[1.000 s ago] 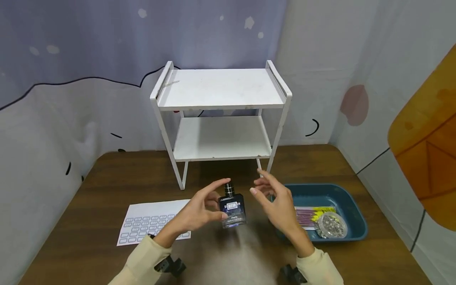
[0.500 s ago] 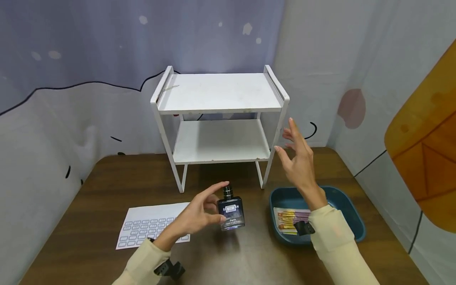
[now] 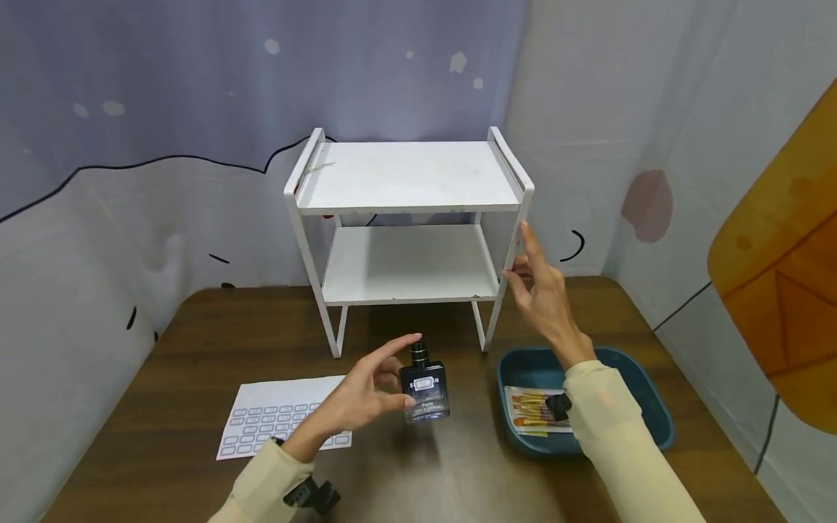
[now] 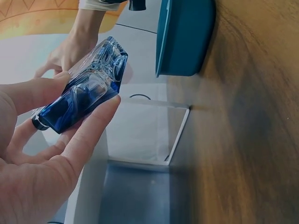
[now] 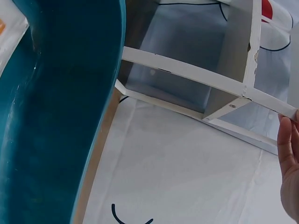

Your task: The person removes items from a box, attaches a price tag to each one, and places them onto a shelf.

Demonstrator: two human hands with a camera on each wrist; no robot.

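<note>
My left hand (image 3: 366,388) holds a dark blue glass perfume bottle (image 3: 425,392) upright, the index finger on its black cap and the thumb low on its front. A small white label sits on the bottle's face. The left wrist view shows the bottle (image 4: 86,88) from its base end, between thumb and fingers. My right hand (image 3: 546,298) is at the right front leg of a white two-tier shelf (image 3: 408,174), index finger pointing up along it, thumb and other fingers around it. In the right wrist view, the right hand's fingers (image 5: 286,144) meet the white post.
A white sheet of printed labels (image 3: 281,410) lies to the left on the brown table (image 3: 176,378). At the right, a teal tray (image 3: 644,407) holds a clear pack of brushes (image 3: 530,410); my right forearm passes over it. Patterned curtains (image 3: 392,65) stand behind the shelf.
My right hand has left its place beside the bottle, swung up and right past the tray, and come onto the shelf's leg. The left hand keeps the bottle in place.
</note>
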